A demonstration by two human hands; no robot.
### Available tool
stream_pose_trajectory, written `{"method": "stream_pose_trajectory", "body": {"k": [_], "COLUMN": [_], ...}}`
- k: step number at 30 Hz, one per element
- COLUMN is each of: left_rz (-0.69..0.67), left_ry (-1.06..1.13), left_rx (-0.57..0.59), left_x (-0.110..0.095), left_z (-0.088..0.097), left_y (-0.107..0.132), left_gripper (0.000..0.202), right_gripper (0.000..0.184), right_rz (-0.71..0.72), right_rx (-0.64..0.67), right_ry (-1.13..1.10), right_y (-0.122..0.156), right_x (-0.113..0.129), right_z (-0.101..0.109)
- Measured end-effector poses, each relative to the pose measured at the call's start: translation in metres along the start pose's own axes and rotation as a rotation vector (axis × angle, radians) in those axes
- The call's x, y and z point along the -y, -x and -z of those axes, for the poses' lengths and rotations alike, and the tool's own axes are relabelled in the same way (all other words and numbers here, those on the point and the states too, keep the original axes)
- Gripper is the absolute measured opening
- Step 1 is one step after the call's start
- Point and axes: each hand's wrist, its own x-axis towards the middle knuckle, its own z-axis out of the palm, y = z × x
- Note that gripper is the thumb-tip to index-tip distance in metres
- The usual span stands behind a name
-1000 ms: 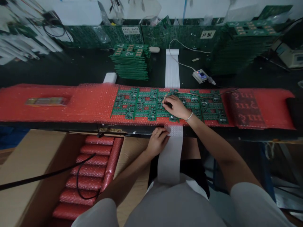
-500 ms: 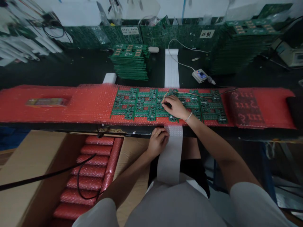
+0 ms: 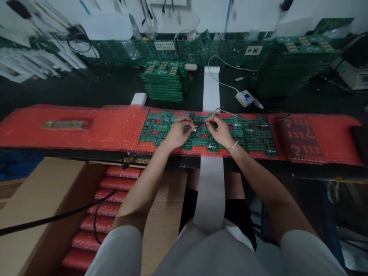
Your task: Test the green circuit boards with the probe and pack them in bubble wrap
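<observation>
Over the circuit boards (image 3: pixel 201 129), I see the left hand (image 3: pixel 177 133) pinching a tiny white piece (image 3: pixel 195 130), likely light, best held edgewise, and the right hand (image 3: pixel 221 132) pinching a thin cable (image 3: pixel 233 114), likely limp, near its end.

Near left: open cardboard box (image 3: pixel 34 191) holding red bubble-wrapped rolls (image 3: pixel 82 257); black cable (image 3: pixel 51 219) crosses over it. Far left: white tubes (image 3: pixel 48 59). Far right: pale instrument (image 3: pixel 358 78), partly in shadow. Far wall (image 3: pixel 212 11): hanging cables (image 3: pixel 150 15).
</observation>
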Motion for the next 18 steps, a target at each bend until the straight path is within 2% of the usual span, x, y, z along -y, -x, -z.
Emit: {"method": "stream_pose_trajectory", "body": {"k": [4,9,18], "left_rz": [-0.114,-0.183,-0.171], "left_ry": [-0.119,-0.207,-0.253], "left_rx": [0.232,0.449,0.452], "left_x": [0.025,0.030,0.032], "left_z": [-0.005,-0.014,-0.014], "left_y": [-0.051,-0.073,-0.076], "left_gripper": [0.011,0.016,0.016], "right_gripper": [0.013,0.014,0.012], "right_rz": [-0.033,-0.040,-0.039], "right_rx": [-0.023,-0.028,-0.025], "right_ry": [-0.028,-0.032,-0.025], "right_y": [-0.001,-0.001,-0.001], "right_x": [-0.005,-0.004,-0.002], "right_z": [-0.003,-0.003,-0.001]}}
